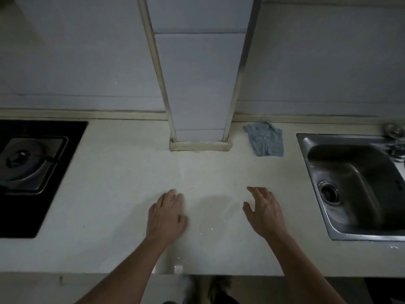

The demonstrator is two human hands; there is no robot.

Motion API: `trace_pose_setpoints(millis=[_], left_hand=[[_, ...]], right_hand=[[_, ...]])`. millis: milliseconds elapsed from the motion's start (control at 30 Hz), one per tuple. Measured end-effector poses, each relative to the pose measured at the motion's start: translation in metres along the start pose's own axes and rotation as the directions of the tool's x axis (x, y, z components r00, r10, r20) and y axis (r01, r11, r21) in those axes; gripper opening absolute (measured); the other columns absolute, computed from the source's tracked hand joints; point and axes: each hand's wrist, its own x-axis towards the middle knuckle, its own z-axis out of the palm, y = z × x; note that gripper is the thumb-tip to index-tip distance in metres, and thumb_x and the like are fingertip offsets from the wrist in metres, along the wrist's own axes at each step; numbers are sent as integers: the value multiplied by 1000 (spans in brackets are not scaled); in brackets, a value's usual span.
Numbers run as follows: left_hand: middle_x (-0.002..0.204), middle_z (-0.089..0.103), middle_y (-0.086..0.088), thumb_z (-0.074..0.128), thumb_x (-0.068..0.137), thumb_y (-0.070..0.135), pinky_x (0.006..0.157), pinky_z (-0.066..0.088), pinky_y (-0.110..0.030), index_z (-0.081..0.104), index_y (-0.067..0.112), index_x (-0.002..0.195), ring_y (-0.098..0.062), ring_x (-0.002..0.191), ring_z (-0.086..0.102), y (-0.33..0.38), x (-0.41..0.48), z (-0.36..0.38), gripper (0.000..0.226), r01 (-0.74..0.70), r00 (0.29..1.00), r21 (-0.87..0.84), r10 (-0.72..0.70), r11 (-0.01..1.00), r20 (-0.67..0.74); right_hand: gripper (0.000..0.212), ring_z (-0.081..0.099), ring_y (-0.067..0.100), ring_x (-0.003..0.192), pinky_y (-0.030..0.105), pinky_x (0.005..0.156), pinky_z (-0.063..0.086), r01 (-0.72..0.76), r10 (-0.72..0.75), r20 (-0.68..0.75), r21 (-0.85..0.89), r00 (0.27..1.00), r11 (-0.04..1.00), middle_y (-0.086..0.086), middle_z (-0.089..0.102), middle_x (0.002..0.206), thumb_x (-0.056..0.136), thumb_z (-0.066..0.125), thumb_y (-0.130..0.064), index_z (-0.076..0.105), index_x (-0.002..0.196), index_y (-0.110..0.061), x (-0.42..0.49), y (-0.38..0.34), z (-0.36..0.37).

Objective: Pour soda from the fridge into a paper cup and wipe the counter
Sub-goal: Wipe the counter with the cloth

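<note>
A pale counter [122, 194] fills the middle of the head view. My left hand [167, 213] lies over it with fingers relaxed and holds nothing. My right hand [264, 210] hovers to the right with fingers spread, also holding nothing. Between the two hands is a faint wet patch [215, 216] on the counter. A crumpled blue cloth [265, 139] lies at the back of the counter, right of a tiled pillar and well beyond my right hand. No soda bottle, paper cup or fridge is in view.
A tiled pillar [199, 84] stands on the counter at the back centre. A steel sink [359, 185] with a drain is set in at the right. A black gas hob [28, 172] with a burner sits at the left. The counter's front edge runs near the bottom.
</note>
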Motion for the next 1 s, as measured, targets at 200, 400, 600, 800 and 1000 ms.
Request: trace_pose_setpoints(millis=[200,400,600,800,1000], left_hand=[[168,4,1,39,89,40,121,14,-49,9,20,160,-21,154,7,10,33,10,79,76,997,21,-76,997,-3],[167,-11,-2,-1,79,52,123,3,-46,-5,13,158,-21,154,-8,20,46,12,88,120,990,35,-122,992,74],[164,-14,4,-2,79,58,122,2,-43,-2,15,159,-17,153,-8,11,49,16,91,102,991,34,-104,994,88],[165,-14,4,2,80,62,121,-3,-41,-2,18,159,-16,153,-11,9,48,15,90,112,989,-4,-111,994,97],[163,-16,6,5,82,58,122,-2,-41,-2,17,158,-15,152,-12,9,47,18,87,114,991,-13,-112,993,75]], right_hand=[[47,55,31,117,41,97,46,9,-12,65,37,998,999,14,59,130,87,68,-24,58,131,-10,61,25,13],[54,36,33,138,46,111,34,-24,27,61,-46,998,999,14,40,150,98,52,-37,39,146,-14,143,49,7],[54,28,38,139,57,112,30,-29,32,45,-60,998,998,15,29,151,99,39,-47,24,147,-28,231,96,8],[64,-5,31,151,49,122,-1,-132,153,144,-146,978,981,7,-1,165,97,16,-62,2,155,-38,250,108,30],[63,-13,27,150,51,121,-3,-24,59,186,-183,981,983,1,-10,165,97,11,-68,-17,150,-46,190,86,38]])
